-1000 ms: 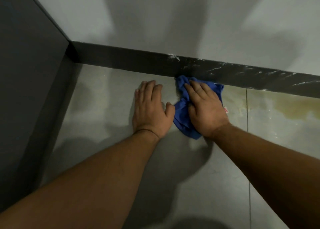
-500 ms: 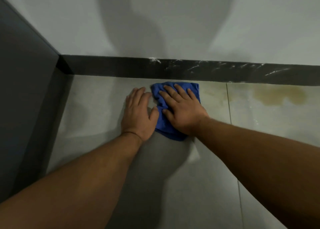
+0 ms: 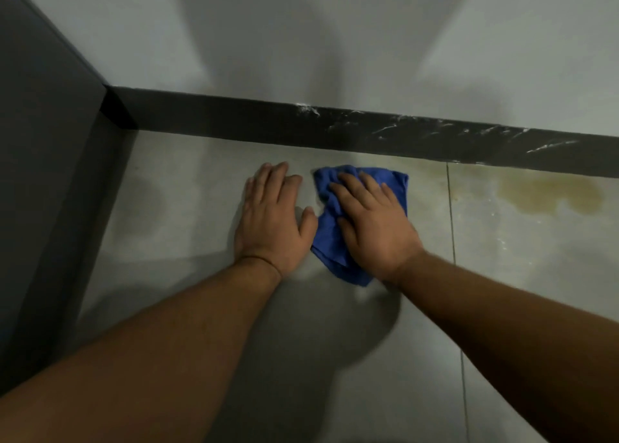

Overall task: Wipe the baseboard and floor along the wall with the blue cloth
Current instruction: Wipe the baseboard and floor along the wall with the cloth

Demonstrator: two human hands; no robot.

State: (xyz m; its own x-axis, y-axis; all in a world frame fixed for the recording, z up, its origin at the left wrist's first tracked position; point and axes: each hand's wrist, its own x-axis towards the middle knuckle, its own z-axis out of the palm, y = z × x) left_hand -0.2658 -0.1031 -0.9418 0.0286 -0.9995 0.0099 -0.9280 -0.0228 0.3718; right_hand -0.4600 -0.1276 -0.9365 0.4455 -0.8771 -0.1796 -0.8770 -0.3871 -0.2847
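Hands flat: right hand (image 3: pixel 375 228) spread, pressing the blue cloth (image 3: pixel 330 241) onto the floor (image 3: pixel 187 214) near the baseboard (image 3: pixel 234 117); left hand (image 3: pixel 273 223) splayed bare beside it. Likely risk: the bunched cloth skips the yellowish stain (image 3: pixel 549 193) and white streaks (image 3: pixel 385 129).

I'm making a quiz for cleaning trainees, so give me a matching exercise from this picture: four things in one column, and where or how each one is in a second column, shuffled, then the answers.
Column one:
1. crumpled blue cloth
2. left hand
3. dark baseboard strip
4. yellowish-brown floor stain

Column two:
A. flat on the bare tile
B. streaked with white marks
C. pressed under the right hand
D. right of the tile joint, near the wall

Pairs: 1-C, 2-A, 3-B, 4-D
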